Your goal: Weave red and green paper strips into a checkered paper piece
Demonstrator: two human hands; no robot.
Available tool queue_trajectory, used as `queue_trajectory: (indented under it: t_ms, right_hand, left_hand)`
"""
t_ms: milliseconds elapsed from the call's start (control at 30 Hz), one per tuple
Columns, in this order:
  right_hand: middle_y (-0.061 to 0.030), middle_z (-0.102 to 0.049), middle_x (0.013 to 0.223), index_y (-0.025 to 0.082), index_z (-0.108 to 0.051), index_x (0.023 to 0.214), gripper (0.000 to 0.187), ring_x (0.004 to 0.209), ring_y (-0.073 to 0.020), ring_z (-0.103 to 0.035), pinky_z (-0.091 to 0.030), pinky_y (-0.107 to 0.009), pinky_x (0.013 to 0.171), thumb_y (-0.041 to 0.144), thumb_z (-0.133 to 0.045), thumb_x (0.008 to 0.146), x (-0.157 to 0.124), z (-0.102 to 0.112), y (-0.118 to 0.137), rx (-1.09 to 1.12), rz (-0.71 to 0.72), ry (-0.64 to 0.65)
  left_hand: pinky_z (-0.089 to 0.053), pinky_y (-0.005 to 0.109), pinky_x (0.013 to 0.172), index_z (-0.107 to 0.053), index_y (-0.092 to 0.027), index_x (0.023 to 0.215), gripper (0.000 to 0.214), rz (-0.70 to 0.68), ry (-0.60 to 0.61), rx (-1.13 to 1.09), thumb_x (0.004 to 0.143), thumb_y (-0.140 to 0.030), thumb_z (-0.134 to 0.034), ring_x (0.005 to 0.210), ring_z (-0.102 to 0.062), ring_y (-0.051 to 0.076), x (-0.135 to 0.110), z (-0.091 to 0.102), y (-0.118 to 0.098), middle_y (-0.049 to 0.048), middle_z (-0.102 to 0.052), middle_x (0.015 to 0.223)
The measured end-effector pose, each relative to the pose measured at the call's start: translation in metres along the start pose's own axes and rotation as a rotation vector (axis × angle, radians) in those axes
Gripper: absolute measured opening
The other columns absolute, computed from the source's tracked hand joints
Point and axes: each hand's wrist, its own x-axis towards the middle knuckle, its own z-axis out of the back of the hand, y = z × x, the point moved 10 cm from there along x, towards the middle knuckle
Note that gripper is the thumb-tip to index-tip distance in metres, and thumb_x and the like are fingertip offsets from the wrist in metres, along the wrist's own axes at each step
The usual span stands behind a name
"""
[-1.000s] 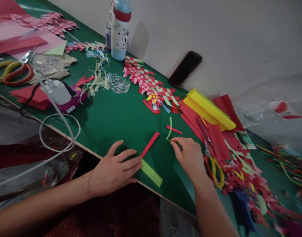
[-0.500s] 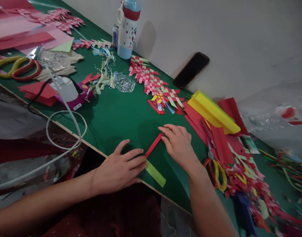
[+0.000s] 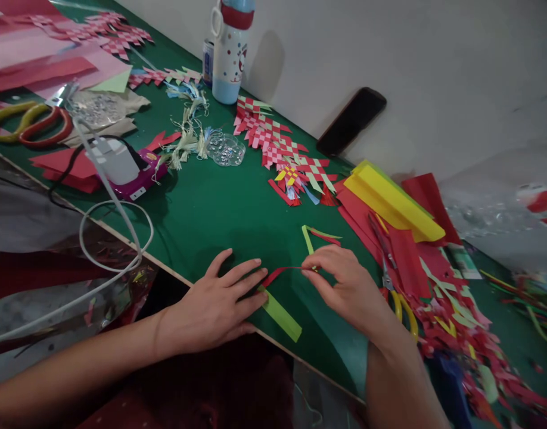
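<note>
My left hand [image 3: 213,301] lies flat near the table's front edge, fingers spread, its fingertips on one end of a red paper strip [image 3: 277,274]. The strip bends up from there to my right hand [image 3: 349,289], whose thumb and fingers pinch its other end. A yellow-green paper strip [image 3: 283,317] reaches out from under my left fingertips and lies flat on the table. Just beyond my right fingers, a folded light green strip [image 3: 308,239] and a thin red one stick up; whether they are in the pinch is hard to tell.
Woven paper pieces [image 3: 273,143] run along the wall beside a bottle [image 3: 231,59] and a phone [image 3: 351,121]. To the right are yellow paper [image 3: 392,199], scissors [image 3: 387,277] and red scraps. A power strip [image 3: 139,182] with a white cable [image 3: 143,235] is at left on the green table [image 3: 202,214].
My right hand has moved right and slightly toward me, drawing its end of the red strip along. Light green and thin red strips now show beyond it. My left hand has barely moved.
</note>
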Motion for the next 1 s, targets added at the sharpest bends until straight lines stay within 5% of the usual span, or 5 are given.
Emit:
queue_trajectory:
  t_ms: [167,267,433,600,1000]
  right_hand:
    - [-0.0017,-0.069,0.087,0.025,-0.064,0.095,0.006,0.09,-0.0183,-0.063,-0.049,-0.032,0.081,0.024,-0.061,0.089,-0.021,0.024,0.01,0.271,-0.014,-0.069]
    - [-0.0047,-0.071,0.095,0.024,-0.064,0.105,0.02,0.091,-0.02,-0.066,-0.052,-0.032,0.078,0.037,-0.057,0.091,-0.028,0.023,-0.024,0.376,-0.212,-0.142]
    - [-0.0077,-0.071,0.094,0.021,-0.066,0.098,0.031,0.085,-0.0237,-0.064,-0.051,-0.039,0.078,0.049,-0.057,0.086,-0.031,-0.001,-0.082,0.065,-0.511,-0.198]
    - [-0.0054,-0.067,0.08,0.022,-0.064,0.08,0.027,0.078,-0.0226,-0.06,-0.047,-0.037,0.075,0.046,-0.055,0.086,-0.026,-0.019,-0.077,-0.044,-0.463,-0.169]
    - [-0.0035,-0.07,0.064,0.02,-0.067,0.076,0.031,0.057,-0.0172,-0.063,-0.051,-0.026,0.052,0.051,-0.067,0.075,-0.103,-0.001,-0.059,0.483,-0.777,-0.25]
  left_hand:
    - [0.008,0.054,0.119,-0.057,-0.029,0.129,0.044,-0.033,-0.006,0.028,0.096,-0.055,-0.046,0.141,-0.033,0.025,0.0,-0.001,-0.002,-0.0005,-0.051,0.144]
    - [0.007,0.055,0.119,-0.056,-0.03,0.13,0.043,-0.042,0.008,0.054,0.096,-0.054,-0.045,0.14,-0.034,0.025,0.0,-0.002,-0.002,-0.001,-0.053,0.141]
    - [0.011,0.054,0.119,-0.057,-0.028,0.129,0.043,-0.032,-0.016,0.01,0.096,-0.054,-0.046,0.139,-0.035,0.024,0.0,-0.001,-0.002,-0.0025,-0.053,0.141]
    - [0.012,0.053,0.119,-0.057,-0.028,0.128,0.042,-0.03,-0.023,0.001,0.095,-0.054,-0.048,0.139,-0.034,0.025,0.001,0.0,-0.002,-0.0034,-0.053,0.142]
    - [0.008,0.055,0.119,-0.056,-0.028,0.13,0.044,-0.028,-0.02,0.003,0.096,-0.054,-0.047,0.14,-0.035,0.026,0.0,-0.001,-0.001,-0.0009,-0.053,0.142]
